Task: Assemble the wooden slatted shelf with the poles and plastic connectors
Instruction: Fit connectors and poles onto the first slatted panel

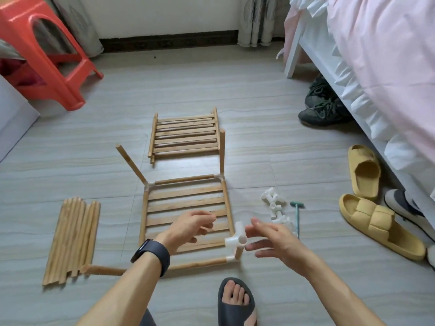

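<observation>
Place: a bedroom in a home.
Bed: a bed with a pink cover and a white frilled skirt is taking up the right side.
Footwear: dark sneakers are sitting half under the bed; yellow slippers are lying just beside it.
Window side: pale curtains are hanging to the floor at the far wall.
Furniture: a red plastic stool is standing at the left.
Flooring: grey wood-look tiles are running wall to wall.

We are looking forward and down from the head through one wide-angle camera, sitting close over the slatted shelf on the floor.
</observation>
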`<state>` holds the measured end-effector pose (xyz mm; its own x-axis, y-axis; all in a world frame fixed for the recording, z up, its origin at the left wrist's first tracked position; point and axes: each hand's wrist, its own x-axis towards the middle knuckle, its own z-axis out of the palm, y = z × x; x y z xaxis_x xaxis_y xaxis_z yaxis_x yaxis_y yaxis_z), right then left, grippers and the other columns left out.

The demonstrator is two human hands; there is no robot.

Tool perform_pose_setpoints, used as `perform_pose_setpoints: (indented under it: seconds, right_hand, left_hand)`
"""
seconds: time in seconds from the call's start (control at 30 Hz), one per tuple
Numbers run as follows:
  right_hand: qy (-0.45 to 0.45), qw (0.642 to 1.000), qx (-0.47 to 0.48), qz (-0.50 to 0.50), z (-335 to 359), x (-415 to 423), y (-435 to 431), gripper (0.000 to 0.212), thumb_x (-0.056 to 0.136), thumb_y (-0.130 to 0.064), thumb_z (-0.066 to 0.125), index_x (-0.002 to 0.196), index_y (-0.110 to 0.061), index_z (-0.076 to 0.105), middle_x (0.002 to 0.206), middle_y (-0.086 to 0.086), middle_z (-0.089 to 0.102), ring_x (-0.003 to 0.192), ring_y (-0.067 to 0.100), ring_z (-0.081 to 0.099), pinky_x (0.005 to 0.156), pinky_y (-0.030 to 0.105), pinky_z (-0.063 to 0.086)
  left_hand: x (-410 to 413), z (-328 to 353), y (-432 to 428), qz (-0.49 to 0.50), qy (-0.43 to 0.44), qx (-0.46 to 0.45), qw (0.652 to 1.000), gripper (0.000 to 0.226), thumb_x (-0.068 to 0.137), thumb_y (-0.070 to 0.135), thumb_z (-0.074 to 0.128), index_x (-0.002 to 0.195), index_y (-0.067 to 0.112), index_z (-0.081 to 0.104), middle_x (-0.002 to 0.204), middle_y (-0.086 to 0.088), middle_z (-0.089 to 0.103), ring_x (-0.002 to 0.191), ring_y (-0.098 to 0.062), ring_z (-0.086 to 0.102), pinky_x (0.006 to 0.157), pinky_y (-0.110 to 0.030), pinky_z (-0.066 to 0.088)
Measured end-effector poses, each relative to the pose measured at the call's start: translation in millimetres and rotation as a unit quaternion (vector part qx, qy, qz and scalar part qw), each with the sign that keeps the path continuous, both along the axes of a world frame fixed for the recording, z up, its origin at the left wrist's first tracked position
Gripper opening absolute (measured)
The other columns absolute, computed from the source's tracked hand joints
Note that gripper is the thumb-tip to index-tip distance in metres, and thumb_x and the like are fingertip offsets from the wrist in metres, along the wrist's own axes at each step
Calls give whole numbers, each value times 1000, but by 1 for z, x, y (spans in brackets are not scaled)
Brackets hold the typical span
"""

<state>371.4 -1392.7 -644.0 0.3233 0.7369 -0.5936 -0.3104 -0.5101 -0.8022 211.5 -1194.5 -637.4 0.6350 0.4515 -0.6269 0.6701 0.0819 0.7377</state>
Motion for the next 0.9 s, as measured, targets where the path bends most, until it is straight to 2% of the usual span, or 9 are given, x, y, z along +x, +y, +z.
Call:
perform_pose_setpoints:
  seconds: [0.07, 0.13, 0.23, 0.37, 0.53, 0.67, 0.77, 0.83, 0.9]
  right_hand:
    - [-7, 996, -57, -63, -27, 23, 12, 46, 96, -51, 57, 110, -10, 73, 103, 3, 77, 91, 27, 74, 73, 33, 54]
    - [-112, 976, -162, -94, -67, 49, 26, 50, 90, -53, 62, 112, -8, 70, 95, 1, 76, 86, 25, 70, 72, 33, 51]
    - [-313, 887, -340, 2, -115, 82, 40, 57, 89, -53, 56, 131, -14, 54, 117, 8, 70, 116, 32, 60, 90, 36, 46]
    - [-376, 844, -383, 18, -143, 106, 58, 59, 92, -56, 54, 131, -12, 48, 123, 15, 64, 114, 38, 59, 81, 39, 45]
    - [-420, 810, -409, 38, -154, 116, 73, 38, 96, -47, 49, 118, -18, 62, 110, 15, 67, 104, 36, 62, 81, 39, 48]
    - [-470, 780, -408, 65, -133, 105, 77, 35, 97, -34, 44, 114, -11, 64, 113, 18, 68, 106, 37, 62, 78, 37, 44]
    - [-444, 816, -370, 32, -96, 97, 82, 27, 93, -35, 49, 100, -15, 66, 104, 12, 71, 95, 34, 64, 72, 33, 41]
    - [-314, 913, -257, -44, -67, 90, 93, 20, 92, -31, 57, 95, -16, 70, 92, 2, 76, 75, 23, 68, 65, 28, 42]
    - [-140, 977, -136, -90, -29, 79, 105, 15, 95, -24, 62, 104, -16, 71, 93, 3, 78, 70, 17, 67, 62, 28, 43]
  left_hand:
    - [3, -32, 21, -54, 65, 114, 990, 43, 99, 44, 56, 136, 20, 56, 132, -1, 62, 120, -22, 58, 103, -36, 47]
    - [6, -63, 34, -141, 145, 230, 952, 63, 99, 48, 51, 153, 17, 37, 153, -7, 44, 139, -26, 42, 114, -37, 36]
    - [6, -110, 40, -212, 207, 310, 903, 74, 100, 58, 40, 161, 26, 12, 168, -7, 9, 154, -29, 11, 124, -46, 15]
    - [-13, -163, 29, -294, 297, 275, 866, 82, 99, 63, 34, 157, 37, -18, 164, -1, -28, 153, -35, -16, 122, -58, -1]
    - [-30, -185, 14, -321, 339, 244, 850, 91, 99, 59, 38, 151, 33, -32, 157, -2, -40, 150, -38, -24, 120, -64, -2]
    - [-25, -177, 22, -345, 349, 222, 843, 92, 98, 55, 44, 154, 34, -27, 161, -2, -34, 151, -39, -19, 120, -63, 0]
    - [-13, -155, 44, -344, 340, 194, 854, 76, 99, 49, 45, 161, 30, 6, 169, -6, 2, 152, -35, 14, 121, -52, 20]
    - [-1, -125, 63, -322, 305, 187, 876, 58, 102, 45, 43, 153, 17, 38, 157, -12, 38, 140, -31, 41, 113, -39, 36]
    - [6, -80, 85, -287, 264, 176, 904, 54, 103, 42, 45, 148, 12, 46, 151, -10, 48, 137, -28, 46, 110, -33, 37]
